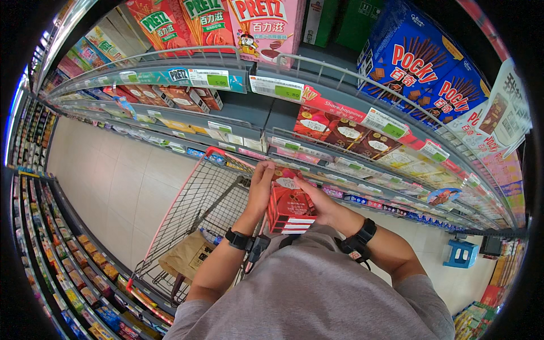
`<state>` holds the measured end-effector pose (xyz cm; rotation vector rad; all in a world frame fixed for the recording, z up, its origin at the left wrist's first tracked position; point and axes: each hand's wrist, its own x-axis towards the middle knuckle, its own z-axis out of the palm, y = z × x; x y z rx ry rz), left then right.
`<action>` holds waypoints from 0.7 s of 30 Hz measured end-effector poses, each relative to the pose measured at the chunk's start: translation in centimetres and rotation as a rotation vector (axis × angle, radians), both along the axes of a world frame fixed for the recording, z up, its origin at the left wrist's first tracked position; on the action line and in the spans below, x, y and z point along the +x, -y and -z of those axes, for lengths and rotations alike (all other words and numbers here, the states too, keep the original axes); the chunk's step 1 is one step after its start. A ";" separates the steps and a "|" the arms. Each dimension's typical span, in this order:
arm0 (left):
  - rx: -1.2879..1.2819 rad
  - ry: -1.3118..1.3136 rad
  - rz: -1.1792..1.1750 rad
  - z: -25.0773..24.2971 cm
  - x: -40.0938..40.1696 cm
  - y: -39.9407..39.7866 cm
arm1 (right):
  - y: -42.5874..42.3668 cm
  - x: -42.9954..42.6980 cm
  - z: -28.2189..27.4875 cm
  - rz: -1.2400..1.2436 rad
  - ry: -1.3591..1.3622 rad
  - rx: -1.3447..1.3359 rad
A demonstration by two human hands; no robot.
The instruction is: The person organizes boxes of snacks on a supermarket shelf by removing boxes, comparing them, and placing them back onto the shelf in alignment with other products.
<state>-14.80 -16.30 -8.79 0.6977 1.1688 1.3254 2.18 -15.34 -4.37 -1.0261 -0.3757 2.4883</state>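
Between my two hands is a stack of several red Pejoy biscuit-stick boxes [291, 206], held in front of my chest. My left hand [261, 187] grips its left side near the far end. Along the right side lies my right hand [318, 199], its thumb over the top box. White strips show on the near ends of the boxes. Beyond my hands, red Pejoy boxes [312, 121] stand on a shelf beside dark brown boxes [346, 131].
A wire shopping cart [178, 208] with a red-trimmed rim stands at my left, holding a tan bag [187, 255]. Snack shelving [255, 63] with wire guards runs across the front. Another shelf [72, 263] lines the left. A blue step stool [461, 253] stands on the floor at right.
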 end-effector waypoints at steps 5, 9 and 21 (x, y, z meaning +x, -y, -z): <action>-0.017 0.003 -0.021 -0.7 -0.1 -0.1 | -0.3 -0.2 0.5 -0.001 0.020 -0.011; 0.065 -0.037 -0.008 -1.7 -0.3 -0.2 | -0.1 -0.8 -1.1 0.014 0.083 0.039; 0.028 -0.100 0.377 -12.3 -5.1 -0.4 | -1.7 -0.5 -8.5 -0.035 0.532 1.430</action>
